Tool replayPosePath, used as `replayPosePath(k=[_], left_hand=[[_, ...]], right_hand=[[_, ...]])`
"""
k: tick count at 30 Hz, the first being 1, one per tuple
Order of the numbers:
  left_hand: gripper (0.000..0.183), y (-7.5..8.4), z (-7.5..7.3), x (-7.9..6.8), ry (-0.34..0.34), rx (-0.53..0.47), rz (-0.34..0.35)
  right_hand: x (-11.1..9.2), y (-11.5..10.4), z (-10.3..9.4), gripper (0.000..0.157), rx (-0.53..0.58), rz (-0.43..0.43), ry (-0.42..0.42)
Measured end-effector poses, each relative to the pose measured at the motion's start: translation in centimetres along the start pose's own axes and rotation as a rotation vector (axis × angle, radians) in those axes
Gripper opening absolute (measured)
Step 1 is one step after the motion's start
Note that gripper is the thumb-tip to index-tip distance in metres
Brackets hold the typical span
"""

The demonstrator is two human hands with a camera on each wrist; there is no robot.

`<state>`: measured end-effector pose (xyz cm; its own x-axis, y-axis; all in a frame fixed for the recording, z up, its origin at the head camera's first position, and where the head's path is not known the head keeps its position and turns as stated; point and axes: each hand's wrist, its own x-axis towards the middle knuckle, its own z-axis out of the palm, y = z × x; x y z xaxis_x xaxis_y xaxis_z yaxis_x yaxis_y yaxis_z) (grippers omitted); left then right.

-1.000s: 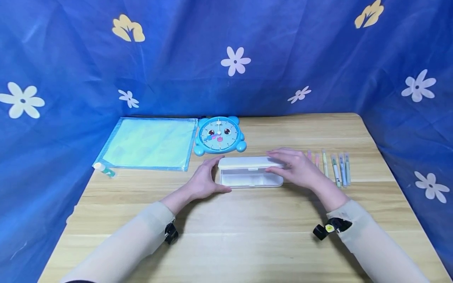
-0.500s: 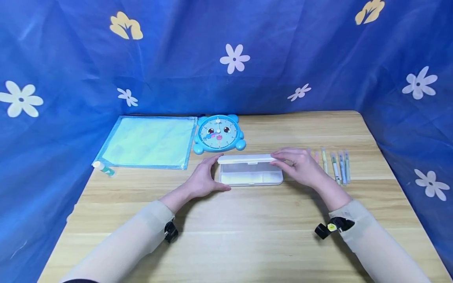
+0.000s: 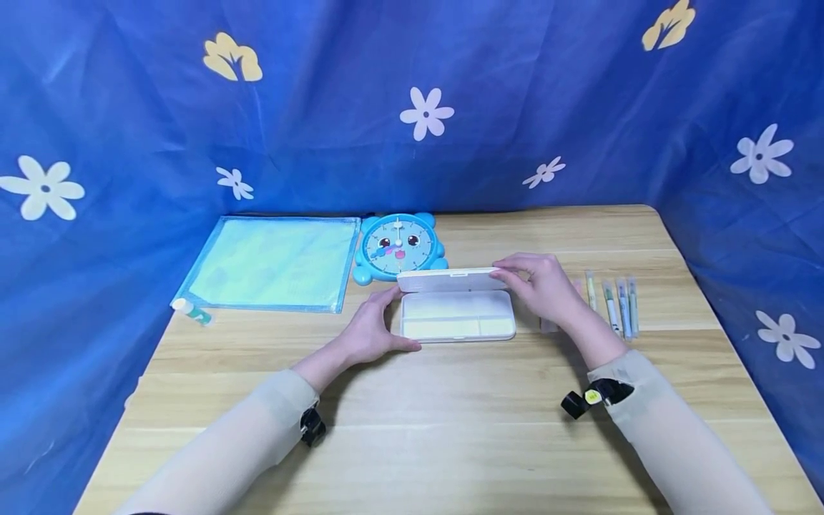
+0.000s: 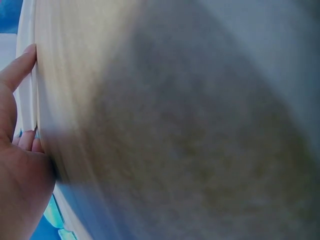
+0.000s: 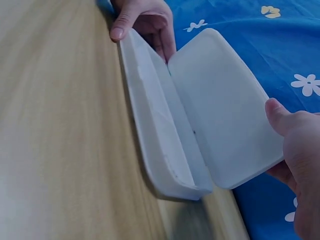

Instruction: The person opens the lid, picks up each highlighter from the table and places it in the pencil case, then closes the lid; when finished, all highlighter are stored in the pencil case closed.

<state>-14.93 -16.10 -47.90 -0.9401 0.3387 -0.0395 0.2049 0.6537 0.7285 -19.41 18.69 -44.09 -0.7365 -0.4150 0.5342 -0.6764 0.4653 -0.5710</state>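
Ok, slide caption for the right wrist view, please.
Left hand holds one end of an open white case while the right hand pinches its raised lid.

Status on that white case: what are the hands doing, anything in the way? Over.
Left hand gripping white case by left end; right hand pinching raised lid.
White case open, nothing visible inside.
Blue clock close behind lid, possibly in its way.

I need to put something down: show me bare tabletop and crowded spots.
Bare: the tabletop between the sleeves, in front of the pencil case; also back right, beyond the markers and right of the toy clock. Crowded: the middle, where left hand and right hand hold the pencil case; back left, with zip pouch and glue stick.
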Motion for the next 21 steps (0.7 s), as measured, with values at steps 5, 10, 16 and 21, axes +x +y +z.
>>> replayPosePath(k=[5, 10, 16, 21], left_hand=[[0.126, -0.2, 0.1, 0.0, 0.003, -0.002, -0.003], [0.126, -0.3, 0.1, 0.1, -0.001, -0.026, 0.009], [0.128, -0.3, 0.1, 0.0, -0.002, -0.019, 0.004], [0.128, -0.3, 0.1, 0.1, -0.005, -0.003, -0.006]], right_hand=[[1.0, 0.1, 0.1, 0.018, 0.030, 0.101, -0.012], [1.7, 0.4, 0.3, 0.022, 0.038, 0.183, -0.022], [2.4, 1.0, 0.7, 0.021, 0.049, 0.211, -0.007], [2.8, 1.3, 0.9, 0.022, 0.051, 0.250, -0.003]])
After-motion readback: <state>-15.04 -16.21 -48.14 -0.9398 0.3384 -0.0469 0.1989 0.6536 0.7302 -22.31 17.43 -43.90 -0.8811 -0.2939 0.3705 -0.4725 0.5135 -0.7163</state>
